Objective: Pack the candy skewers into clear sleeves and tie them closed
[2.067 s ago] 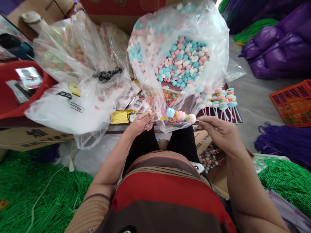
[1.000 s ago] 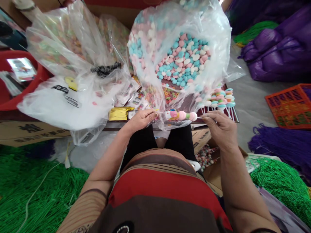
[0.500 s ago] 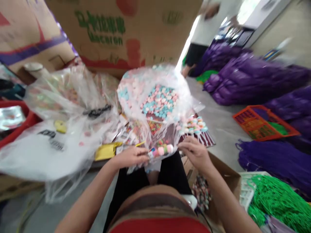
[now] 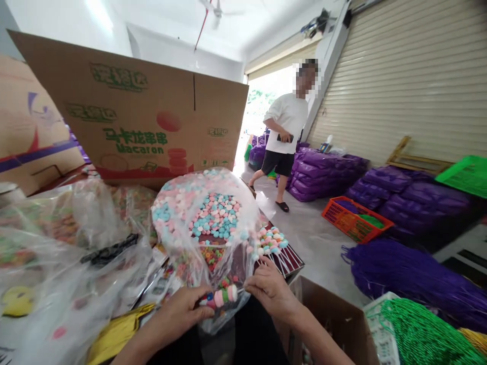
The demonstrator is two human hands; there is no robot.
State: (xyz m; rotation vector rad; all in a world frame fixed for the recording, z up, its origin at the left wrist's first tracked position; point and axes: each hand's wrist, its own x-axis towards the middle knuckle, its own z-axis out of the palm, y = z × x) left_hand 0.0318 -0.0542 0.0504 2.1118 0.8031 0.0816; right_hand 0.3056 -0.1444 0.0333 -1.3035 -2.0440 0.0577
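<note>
Over my lap, a marshmallow skewer [image 4: 225,296] in pink, green and white lies sideways between my hands. My left hand [image 4: 184,310] is closed, thumb and fingers pinching the skewer's left end, where small coloured candies show. My right hand [image 4: 273,290] is closed too, its fingertips pinching the thin stick at the other end. Right behind them stands a big clear plastic bag [image 4: 247,215] of pink, blue and white marshmallows [image 4: 216,215]. Small ring candies [image 4: 211,256] lie at the bag's near side. Finished-looking marshmallow skewers [image 4: 271,241] rest to its right, white sticks toward me.
A tall Macaron carton [image 4: 213,116] stands behind the bag. Plastic bags [image 4: 76,218] of candy and a yellow packet [image 4: 117,329] are at left. An open carton [image 4: 335,324], green netting [image 4: 429,329] and an orange crate [image 4: 353,220] sit right. A person [image 4: 285,126] walks by.
My view has tilted up, showing the ceiling and more of the walking person. Both hands stay at the marshmallow skewer, which still lies sideways between them.
</note>
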